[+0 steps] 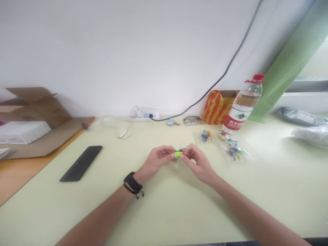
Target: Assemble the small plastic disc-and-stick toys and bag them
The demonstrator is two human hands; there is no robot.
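Observation:
Both hands meet over the middle of the pale green table (159, 212). My left hand (156, 161), with a black band on its wrist, and my right hand (197, 162) pinch a small toy piece (178, 153) between their fingertips. The piece is bright green and yellow with a bit of blue. It is too small to make out further. To the right lie clear plastic bags (234, 150) with several small colourful pieces, and a loose cluster of pieces (206, 136) closer to the wall.
A water bottle (243, 106) with a red cap stands at the right. A black phone (82, 162) lies at the left. Cardboard boxes (33, 119), a power strip (143, 115), a cable, glasses (192, 119) and a striped bag (215, 106) line the wall.

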